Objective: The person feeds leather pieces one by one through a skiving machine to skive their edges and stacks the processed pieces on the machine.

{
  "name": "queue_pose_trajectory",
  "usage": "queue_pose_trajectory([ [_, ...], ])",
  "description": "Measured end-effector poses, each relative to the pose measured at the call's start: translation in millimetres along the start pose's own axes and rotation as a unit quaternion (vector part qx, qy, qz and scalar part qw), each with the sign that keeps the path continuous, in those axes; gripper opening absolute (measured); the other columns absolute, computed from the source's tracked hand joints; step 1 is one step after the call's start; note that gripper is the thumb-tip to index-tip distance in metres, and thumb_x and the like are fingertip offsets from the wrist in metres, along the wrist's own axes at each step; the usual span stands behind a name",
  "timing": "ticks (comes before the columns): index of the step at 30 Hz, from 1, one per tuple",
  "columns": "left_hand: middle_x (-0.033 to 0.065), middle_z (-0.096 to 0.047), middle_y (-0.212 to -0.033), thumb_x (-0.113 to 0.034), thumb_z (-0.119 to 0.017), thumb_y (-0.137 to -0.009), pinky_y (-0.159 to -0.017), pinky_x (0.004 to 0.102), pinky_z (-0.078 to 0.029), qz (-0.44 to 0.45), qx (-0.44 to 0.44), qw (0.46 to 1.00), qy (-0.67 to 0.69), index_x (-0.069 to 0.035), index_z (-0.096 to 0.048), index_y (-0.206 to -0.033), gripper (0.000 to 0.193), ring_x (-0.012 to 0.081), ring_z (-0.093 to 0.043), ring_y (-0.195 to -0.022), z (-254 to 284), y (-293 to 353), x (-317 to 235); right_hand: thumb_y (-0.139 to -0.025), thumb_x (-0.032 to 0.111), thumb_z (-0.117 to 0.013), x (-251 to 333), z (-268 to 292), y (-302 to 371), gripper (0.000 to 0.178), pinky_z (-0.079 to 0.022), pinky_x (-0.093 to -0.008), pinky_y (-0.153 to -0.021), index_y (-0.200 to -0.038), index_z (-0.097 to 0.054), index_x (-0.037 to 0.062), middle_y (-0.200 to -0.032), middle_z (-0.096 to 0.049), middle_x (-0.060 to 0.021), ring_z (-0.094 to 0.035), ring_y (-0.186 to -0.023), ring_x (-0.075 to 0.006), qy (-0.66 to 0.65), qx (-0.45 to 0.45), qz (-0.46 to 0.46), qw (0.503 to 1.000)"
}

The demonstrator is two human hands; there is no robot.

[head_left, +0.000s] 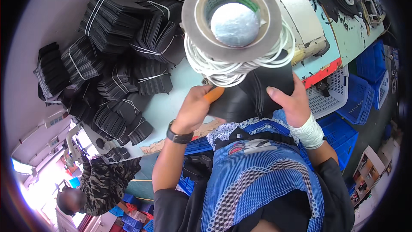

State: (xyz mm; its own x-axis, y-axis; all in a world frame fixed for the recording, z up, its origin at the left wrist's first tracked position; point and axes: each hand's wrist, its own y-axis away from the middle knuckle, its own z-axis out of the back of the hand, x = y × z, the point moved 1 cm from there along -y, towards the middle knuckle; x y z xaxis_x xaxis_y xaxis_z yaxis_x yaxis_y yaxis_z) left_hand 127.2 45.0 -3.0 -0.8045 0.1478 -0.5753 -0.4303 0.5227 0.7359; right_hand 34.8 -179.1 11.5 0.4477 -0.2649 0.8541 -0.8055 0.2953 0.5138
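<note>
Between my two hands is a stack of thin black sheets (240, 99), its layers fanned near the middle. My left hand (192, 106) grips the stack's left end, with an orange cover on one digit. My right hand (293, 102) holds its right end, thumb on top and fingers mostly hidden. White wrapping circles my right wrist. Just beyond the stack, many white elastic bands (229, 75) hang in loops beneath a round grey reel-like rim (189, 15) with a silvery disc (235, 25) in its centre. The rim and bands hide the stack's far edge.
Banded bundles of black sheets (113, 19) are piled on the pale table (180, 79) at left. A cream machine arm (296, 10) stands at far right. White (330, 96) and blue crates (339, 137) sit to my right. A person in camouflage (105, 184) is at lower left.
</note>
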Motion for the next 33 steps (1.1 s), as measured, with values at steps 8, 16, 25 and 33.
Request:
queue_pose_trajectory([
  [8, 0.018, -0.066, -0.11, -0.008, -0.044, -0.099, -0.073, 0.0342, -0.063, 0.032, 0.029, 0.998, 0.042, 0.012, -0.05, -0.126, 0.034, 0.0261, -0.069, -0.094, 16.1, -0.6, 6.4, -0.08, 0.006, -0.069, 10.7, -3.8, 2.4, 0.042, -0.048, -0.0278, -0.088, -0.117, -0.054, -0.0048, -0.107, -0.065, -0.0097, -0.06, -0.097, -0.0138, 0.043, 0.003, 0.009, 0.999],
  [16, 0.0148, -0.062, -0.097, -0.002, -0.041, -0.097, -0.077, 0.04, -0.063, 0.055, 0.054, 0.986, 0.149, 0.016, -0.046, -0.124, 0.033, 0.0287, -0.069, -0.087, 6.2, 4.9, 1.2, -0.08, 0.006, -0.069, 10.0, 2.6, 8.9, 0.043, -0.048, -0.0281, -0.088, -0.119, -0.053, -0.0048, -0.109, -0.064, -0.0099, -0.061, -0.097, -0.0139, 0.028, -0.019, 0.013, 0.999],
  [25, 0.0189, -0.057, -0.118, 0.003, -0.04, -0.095, -0.082, 0.0415, -0.061, 0.077, 0.086, 0.975, 0.189, 0.011, -0.034, -0.137, 0.043, 0.0327, -0.07, -0.088, 14.7, 0.8, 8.3, -0.079, 0.007, -0.07, 6.9, -4.6, 9.5, 0.043, -0.048, -0.028, -0.086, -0.117, -0.054, -0.0039, -0.104, -0.065, -0.0083, -0.06, -0.094, -0.013, -0.01, -0.03, 0.013, 0.999],
  [33, 0.0169, -0.055, -0.119, -0.004, -0.047, -0.098, -0.077, 0.0375, -0.063, 0.034, 0.038, 0.997, 0.052, 0.008, -0.032, -0.139, 0.045, 0.027, -0.07, -0.08, -6.4, -22.3, 21.3, -0.08, 0.006, -0.068, 16.4, 6.5, 16.9, 0.044, -0.048, -0.0287, -0.089, -0.12, -0.054, -0.0043, -0.108, -0.065, -0.0098, -0.061, -0.098, -0.0146, -0.026, -0.038, 0.035, 0.998],
])
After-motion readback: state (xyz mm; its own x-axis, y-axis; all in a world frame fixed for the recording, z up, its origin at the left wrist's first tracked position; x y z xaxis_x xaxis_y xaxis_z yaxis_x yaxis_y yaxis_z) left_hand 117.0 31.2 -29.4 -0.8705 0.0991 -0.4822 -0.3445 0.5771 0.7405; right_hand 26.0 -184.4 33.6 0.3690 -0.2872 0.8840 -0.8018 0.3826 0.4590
